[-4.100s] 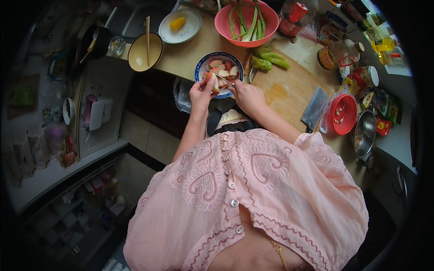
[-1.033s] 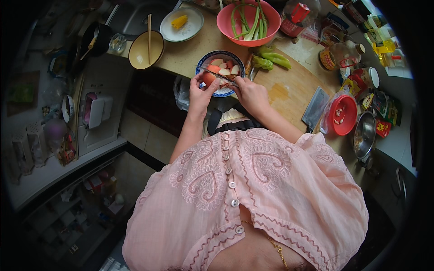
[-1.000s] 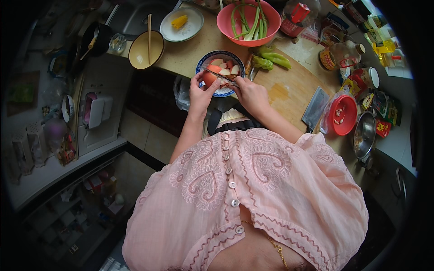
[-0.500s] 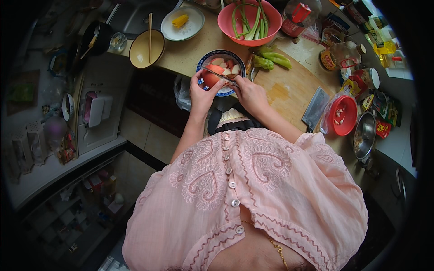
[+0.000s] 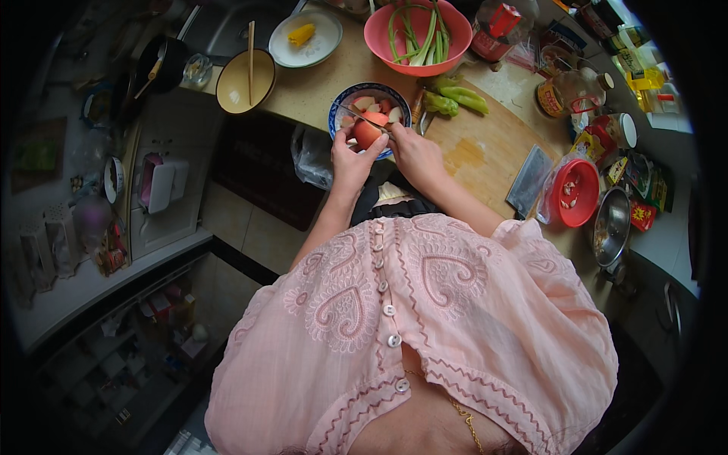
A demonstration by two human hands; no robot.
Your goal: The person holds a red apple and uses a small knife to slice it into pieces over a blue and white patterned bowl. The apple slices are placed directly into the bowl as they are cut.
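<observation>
My left hand [image 5: 350, 153] holds a red tomato [image 5: 367, 133] just over the near rim of a blue-and-white bowl [image 5: 336, 115] of cut pieces. My right hand [image 5: 413, 154] grips a small knife [image 5: 362, 117] whose blade lies across the top of the tomato. Both hands sit close together at the counter's front edge.
A wooden cutting board [image 5: 485, 155] with green peppers [image 5: 455, 99] and a cleaver [image 5: 529, 180] lies to the right. A pink bowl of green stalks [image 5: 422, 36], a yellow bowl with chopsticks [image 5: 244, 70] and a white plate [image 5: 305, 38] stand behind. A red container [image 5: 576, 191], metal pot [image 5: 611, 226] and jars crowd the far right.
The tomato and both hands have stayed over the bowl's near rim. The knife blade has shifted slightly across the tomato.
</observation>
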